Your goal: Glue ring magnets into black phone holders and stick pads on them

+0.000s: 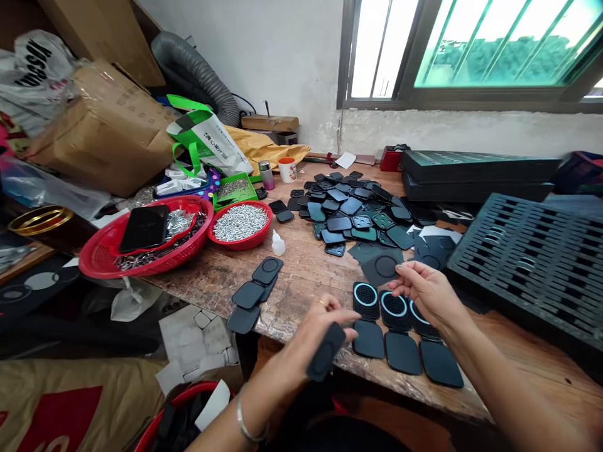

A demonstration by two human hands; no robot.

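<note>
My left hand point(308, 333) is closed on a black rounded pad with a circle outline point(325, 355); its fingertips reach toward the hinged pieces on the table. My right hand point(421, 287) pinches the edge of a thin dark sheet with a ring mark point(377, 269). Below the hands lie three unfolded black hinged pieces in a row. The left one shows a pale blue ring point(366, 295) on its upper half and a flat lower panel point(369, 339); the middle one shows a similar ring point(394, 304). My right hand partly hides the third ring. Several black pads point(248, 294) lie to the left.
A heap of black square parts point(351, 207) fills the back middle. Slotted black trays point(532, 251) stand on the right. Left are red baskets point(240, 243) of small metal parts, a small white bottle point(278, 243), a metal flask point(266, 176) and a mug point(287, 169).
</note>
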